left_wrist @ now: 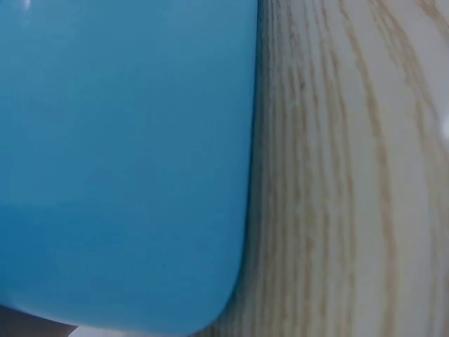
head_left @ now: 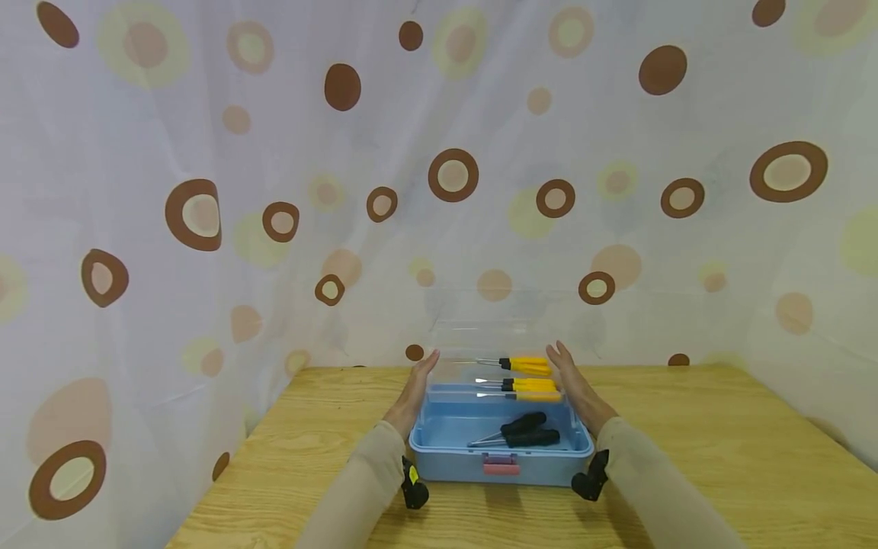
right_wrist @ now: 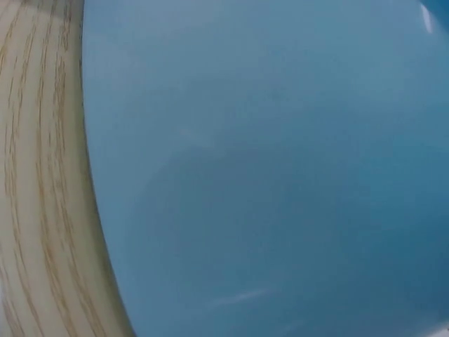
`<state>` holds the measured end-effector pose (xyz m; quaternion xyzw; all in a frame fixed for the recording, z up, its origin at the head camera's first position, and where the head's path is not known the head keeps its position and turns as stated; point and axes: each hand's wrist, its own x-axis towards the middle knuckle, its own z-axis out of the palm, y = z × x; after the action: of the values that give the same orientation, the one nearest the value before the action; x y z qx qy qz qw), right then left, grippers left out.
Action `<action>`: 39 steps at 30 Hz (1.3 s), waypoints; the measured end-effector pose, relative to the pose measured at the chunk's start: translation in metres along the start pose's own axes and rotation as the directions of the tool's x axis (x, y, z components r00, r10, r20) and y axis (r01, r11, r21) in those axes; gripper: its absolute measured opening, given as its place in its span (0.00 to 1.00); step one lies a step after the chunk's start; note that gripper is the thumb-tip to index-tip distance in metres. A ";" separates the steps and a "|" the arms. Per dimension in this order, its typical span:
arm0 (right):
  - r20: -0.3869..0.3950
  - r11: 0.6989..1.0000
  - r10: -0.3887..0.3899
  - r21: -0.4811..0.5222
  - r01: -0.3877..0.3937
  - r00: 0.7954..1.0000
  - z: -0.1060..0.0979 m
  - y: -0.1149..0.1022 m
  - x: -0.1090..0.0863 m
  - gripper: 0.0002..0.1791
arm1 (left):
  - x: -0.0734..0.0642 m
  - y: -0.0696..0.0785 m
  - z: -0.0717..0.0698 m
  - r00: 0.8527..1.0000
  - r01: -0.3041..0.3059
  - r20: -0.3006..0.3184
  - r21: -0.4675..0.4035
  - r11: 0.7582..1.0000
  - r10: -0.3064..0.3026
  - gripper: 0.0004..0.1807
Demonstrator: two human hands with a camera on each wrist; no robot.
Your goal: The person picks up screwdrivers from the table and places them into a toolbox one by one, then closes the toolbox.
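Observation:
A light-blue plastic toolbox (head_left: 453,465) with a pink latch (head_left: 501,469) stands uncovered on the table. Inside it lie black-handled screwdrivers (head_left: 531,438). A clear plastic lid (head_left: 456,371) rises at its back. Several yellow-handled screwdrivers (head_left: 535,386) show at the lid; whether they lie in it or behind it I cannot tell. My left hand (head_left: 414,387) is at the left side of box and lid, fingers extended forward. On the opposite side my right hand (head_left: 579,390) has its fingers extended too. Both wrist views show the blue toolbox wall (left_wrist: 126,154) close up, without fingers.
The wooden table (head_left: 322,427) extends to both sides of the toolbox. A white curtain (head_left: 384,252) with brown and pale circles hangs behind it and along the sides. Black wrist cameras (head_left: 591,476) sit close to the toolbox's front corners.

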<state>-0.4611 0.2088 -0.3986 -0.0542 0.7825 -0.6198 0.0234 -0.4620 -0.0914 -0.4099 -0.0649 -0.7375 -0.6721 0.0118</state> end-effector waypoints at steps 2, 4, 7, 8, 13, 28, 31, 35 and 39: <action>0.008 1.000 -0.002 0.005 0.002 1.000 0.000 0.000 -0.001 0.49 | 0.000 0.000 0.000 1.000 -0.001 0.005 -0.002 1.000 0.001 0.50; 0.013 1.000 -0.002 0.006 0.002 1.000 0.001 0.000 -0.002 0.48 | -0.002 0.000 0.000 1.000 -0.002 0.010 -0.005 1.000 0.002 0.50; 0.015 1.000 -0.006 0.011 0.005 1.000 0.001 0.002 -0.002 0.48 | -0.003 -0.001 0.000 1.000 -0.008 0.020 -0.002 1.000 0.008 0.49; 0.014 1.000 -0.007 0.011 0.007 1.000 0.001 0.002 -0.002 0.48 | -0.004 -0.001 0.000 1.000 -0.013 0.023 -0.005 1.000 0.014 0.49; 0.017 1.000 -0.017 0.001 0.017 1.000 0.000 0.003 -0.002 0.49 | -0.003 -0.002 -0.001 0.999 -0.036 0.037 -0.020 0.999 0.036 0.48; -0.013 0.995 -0.099 0.024 0.099 0.995 -0.001 0.002 -0.003 0.42 | -0.007 0.002 0.000 1.000 -0.016 -0.008 0.037 0.999 0.016 0.51; -0.019 0.994 -0.106 0.037 0.107 0.994 -0.002 0.003 -0.004 0.41 | -0.007 0.002 0.000 1.000 -0.019 -0.005 0.030 0.999 0.019 0.52; -0.034 0.991 -0.116 0.060 0.118 0.993 -0.002 0.004 -0.005 0.41 | -0.006 0.001 0.000 0.999 -0.037 -0.007 0.017 0.999 0.037 0.53; -0.061 0.988 -0.135 0.063 0.138 0.989 -0.002 0.006 -0.005 0.41 | -0.006 -0.001 0.000 0.998 -0.054 -0.011 0.021 0.998 0.054 0.53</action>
<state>-0.4563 0.2129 -0.4039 -0.0892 0.7561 -0.6471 -0.0396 -0.4566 -0.0919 -0.4118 -0.0809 -0.7422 -0.6643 0.0350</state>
